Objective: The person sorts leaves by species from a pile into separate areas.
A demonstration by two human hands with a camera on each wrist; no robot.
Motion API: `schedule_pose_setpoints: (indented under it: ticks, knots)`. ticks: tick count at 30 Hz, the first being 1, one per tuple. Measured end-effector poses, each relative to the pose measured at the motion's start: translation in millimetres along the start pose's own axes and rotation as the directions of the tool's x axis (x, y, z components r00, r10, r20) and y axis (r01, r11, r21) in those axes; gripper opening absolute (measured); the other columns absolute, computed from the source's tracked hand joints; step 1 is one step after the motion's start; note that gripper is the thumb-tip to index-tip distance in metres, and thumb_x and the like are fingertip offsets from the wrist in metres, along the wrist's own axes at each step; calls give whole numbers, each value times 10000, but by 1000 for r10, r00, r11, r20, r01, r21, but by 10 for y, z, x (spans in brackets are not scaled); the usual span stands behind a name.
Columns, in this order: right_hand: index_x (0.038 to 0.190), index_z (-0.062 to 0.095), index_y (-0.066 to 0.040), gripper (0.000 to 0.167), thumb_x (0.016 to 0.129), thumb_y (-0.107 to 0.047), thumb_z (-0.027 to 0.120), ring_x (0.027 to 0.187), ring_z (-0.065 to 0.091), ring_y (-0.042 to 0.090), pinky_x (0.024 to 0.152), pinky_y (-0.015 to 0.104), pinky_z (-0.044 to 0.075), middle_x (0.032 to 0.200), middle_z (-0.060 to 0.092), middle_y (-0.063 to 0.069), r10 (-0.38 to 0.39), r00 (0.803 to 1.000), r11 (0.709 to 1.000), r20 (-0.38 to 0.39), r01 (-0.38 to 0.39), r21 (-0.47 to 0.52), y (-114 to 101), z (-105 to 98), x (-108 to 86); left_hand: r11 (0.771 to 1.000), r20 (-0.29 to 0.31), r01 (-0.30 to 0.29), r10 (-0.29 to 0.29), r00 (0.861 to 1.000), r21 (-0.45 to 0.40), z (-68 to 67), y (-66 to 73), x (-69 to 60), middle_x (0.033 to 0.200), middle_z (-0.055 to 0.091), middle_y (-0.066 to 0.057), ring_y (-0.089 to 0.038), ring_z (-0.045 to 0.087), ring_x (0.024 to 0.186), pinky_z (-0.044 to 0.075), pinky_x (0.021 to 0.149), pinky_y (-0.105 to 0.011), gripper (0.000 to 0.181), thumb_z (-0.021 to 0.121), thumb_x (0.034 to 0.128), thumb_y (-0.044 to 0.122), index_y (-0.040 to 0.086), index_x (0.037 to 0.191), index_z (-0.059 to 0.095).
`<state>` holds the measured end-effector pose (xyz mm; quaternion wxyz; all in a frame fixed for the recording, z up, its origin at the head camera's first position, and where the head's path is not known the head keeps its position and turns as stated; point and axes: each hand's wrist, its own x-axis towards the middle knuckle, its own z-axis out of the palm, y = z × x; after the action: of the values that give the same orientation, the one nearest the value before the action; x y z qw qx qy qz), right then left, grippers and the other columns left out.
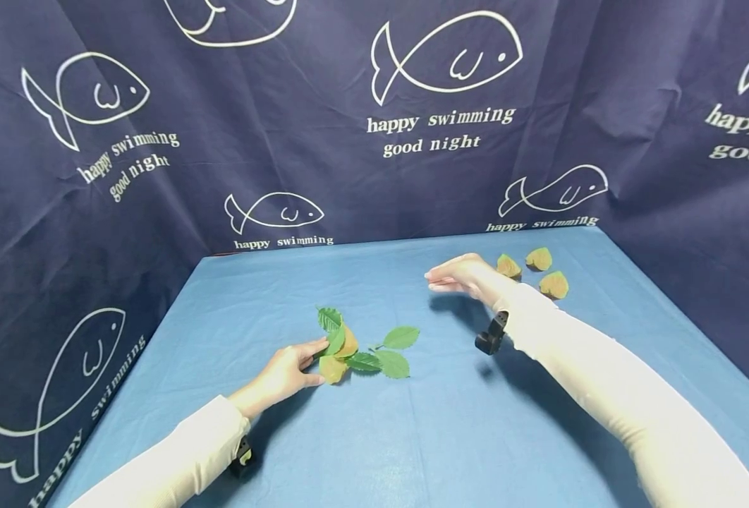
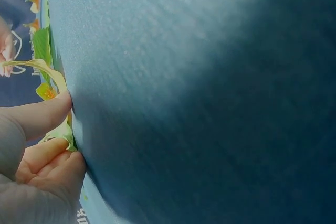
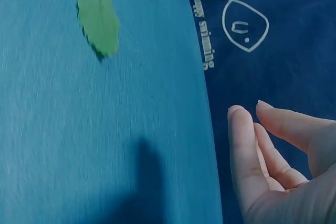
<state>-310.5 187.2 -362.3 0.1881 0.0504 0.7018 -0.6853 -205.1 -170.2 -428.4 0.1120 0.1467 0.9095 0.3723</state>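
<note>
Nearest us, a long white right sleeve (image 1: 609,395) reaches in over the near right part of the blue cloth-covered worktop (image 1: 425,444), a small black wrist device (image 1: 491,334) at its cuff. Beyond it, we see the right hand (image 1: 466,274) held above the cloth, its shadow beneath; the fingers are loosely bent, thumb tip apart from fingertip, with nothing between them. From the near left, a white left sleeve (image 1: 184,448), also with a black wrist device (image 1: 242,455), leads to the left hand (image 1: 279,379). We find its thumb and fingers spread apart, the thumb touching a thin yellow petal (image 1: 332,370) and the fingertips at a green oval leaf (image 1: 336,341). These lie a little left of the worktop's middle, with an upper yellow petal (image 1: 348,343) and a toothed green leaf (image 1: 330,319) just beyond; three more green leaves (image 1: 393,364) fan out towards the right edge. Near the far right corner we see three heart-shaped yellow-green petals (image 1: 539,259) lying apart. Along the back edge hangs a navy curtain (image 1: 324,127) with white fish outlines.
</note>
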Motion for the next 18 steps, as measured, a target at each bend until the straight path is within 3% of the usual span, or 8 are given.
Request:
schedule_pose_setpoints:
  ticks: [5, 7, 11, 18]
  knots:
    - [1284, 563, 111, 386, 914, 10, 609, 962, 707, 166, 1105, 458, 443, 1102, 705, 124, -24, 999, 997, 31, 27, -76, 6, 51, -39, 1000, -2, -4, 4, 1000, 7, 1, -5, 9, 1501, 431, -101, -318, 461, 1335, 470, 1063, -384, 674, 773, 795, 34, 69, 1413, 505]
    - [1274, 571, 110, 386, 904, 15, 626, 996, 700, 192, 1098, 459, 451, 1163, 686, 159, -23, 999, 998, 35, 25, -59, -8, 78, -44, 1000, -3, -4, 4, 1000, 9, -3, 1, 10, 1501, 431, -105, -320, 460, 1335, 471, 1062, -385, 674, 773, 795, 31, 67, 1412, 506]
    - [1248, 580, 128, 390, 876, 38, 658, 1006, 697, 238, 1084, 467, 463, 1162, 685, 196, -5, 998, 1000, 64, 6, -12, -36, 151, -27, 1000, -3, 1, -1, 1000, 7, -8, 21, 8, 1504, 426, -109, -323, 457, 1337, 471, 1062, -388, 677, 771, 795, 28, 64, 1414, 502]
    - [1238, 604, 106, 342, 914, -5, 616, 1126, 648, 291, 1112, 505, 424, 1203, 672, 179, -64, 984, 993, 167, 80, -91, -35, 307, -62, 1000, -1, 14, -14, 1000, 1, -1, 59, -11, 1503, 427, -111, -321, 453, 1341, 474, 1061, -385, 678, 771, 793, 23, 59, 1414, 500]
